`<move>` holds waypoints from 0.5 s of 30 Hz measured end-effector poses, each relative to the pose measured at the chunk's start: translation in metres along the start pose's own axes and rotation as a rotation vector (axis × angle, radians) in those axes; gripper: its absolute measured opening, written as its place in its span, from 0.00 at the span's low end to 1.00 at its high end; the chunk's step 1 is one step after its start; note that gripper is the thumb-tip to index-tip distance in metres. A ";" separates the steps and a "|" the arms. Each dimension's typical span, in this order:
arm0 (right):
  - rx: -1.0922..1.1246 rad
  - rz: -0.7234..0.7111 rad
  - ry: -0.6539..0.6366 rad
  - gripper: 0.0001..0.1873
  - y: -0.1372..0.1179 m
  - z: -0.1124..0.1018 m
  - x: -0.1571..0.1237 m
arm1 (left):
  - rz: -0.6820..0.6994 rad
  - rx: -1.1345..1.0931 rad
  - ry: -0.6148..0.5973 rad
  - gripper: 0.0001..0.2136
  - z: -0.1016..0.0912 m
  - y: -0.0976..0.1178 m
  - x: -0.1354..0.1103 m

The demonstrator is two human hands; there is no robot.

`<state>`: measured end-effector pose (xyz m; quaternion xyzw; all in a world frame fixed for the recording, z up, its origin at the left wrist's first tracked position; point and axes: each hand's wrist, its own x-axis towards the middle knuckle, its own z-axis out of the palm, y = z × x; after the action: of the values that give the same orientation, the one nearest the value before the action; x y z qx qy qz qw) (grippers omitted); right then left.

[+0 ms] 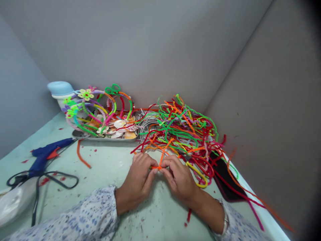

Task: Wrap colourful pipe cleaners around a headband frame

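Pinching an orange pipe cleaner (pixel 156 167) between closed fingers (pixel 146 169) of left hand (pixel 136 179) and right hand (pixel 178 177).
Fuzzy wire tangle (pixel 180 134) just beyond fingers; blue glue gun (pixel 43 157) well left on table (pixel 107 167).

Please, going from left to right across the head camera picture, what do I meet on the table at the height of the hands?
Blue hot glue gun → loose orange pipe cleaner → left hand → right hand → dark flat pad

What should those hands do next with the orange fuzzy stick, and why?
I'd probably give the orange pipe cleaner one small, firm twist where the left hand and right hand pinch it, because both hands meet there and its strands spread loosely above them.
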<state>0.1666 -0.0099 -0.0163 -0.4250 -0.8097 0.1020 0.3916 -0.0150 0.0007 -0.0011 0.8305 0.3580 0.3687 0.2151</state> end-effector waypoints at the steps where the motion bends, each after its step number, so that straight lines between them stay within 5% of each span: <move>1: 0.002 0.005 -0.017 0.05 0.000 0.000 0.000 | 0.009 0.009 -0.003 0.04 0.000 0.000 0.000; 15: 0.285 0.131 -0.030 0.04 -0.002 -0.004 0.006 | 0.032 0.037 0.003 0.04 0.000 -0.001 0.000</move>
<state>0.1664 -0.0070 -0.0100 -0.4154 -0.7633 0.2475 0.4285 -0.0155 0.0014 -0.0011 0.8394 0.3516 0.3667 0.1930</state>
